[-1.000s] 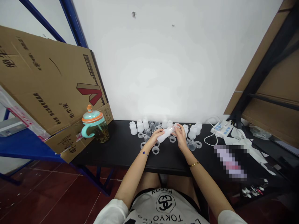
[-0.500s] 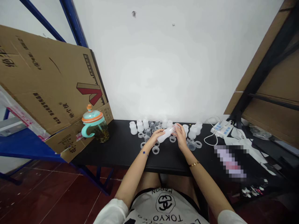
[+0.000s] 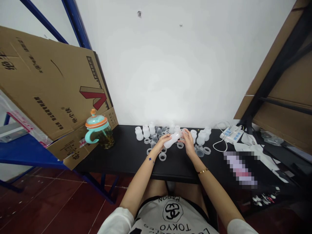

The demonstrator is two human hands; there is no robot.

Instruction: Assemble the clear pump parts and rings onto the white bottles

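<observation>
My left hand point(image 3: 162, 143) is wrapped round the body of a small translucent white bottle point(image 3: 172, 139), held tilted over the black table point(image 3: 126, 156). My right hand point(image 3: 188, 141) pinches the bottle's neck end with closed fingers. Round the hands lie several more white bottles point(image 3: 139, 134) standing at the back, and loose clear rings point(image 3: 162, 157) and caps on the table top.
A teal and orange lidded mug point(image 3: 99, 129) stands at the table's left end against a big tilted cardboard box point(image 3: 48, 87). A white power strip point(image 3: 231, 133) with a cable lies at the right. Blue shelving point(image 3: 24, 152) is at left, a dark rack point(image 3: 280, 97) at right.
Almost nothing differs; my hands shift only slightly on the bottle, which stays tilted between them.
</observation>
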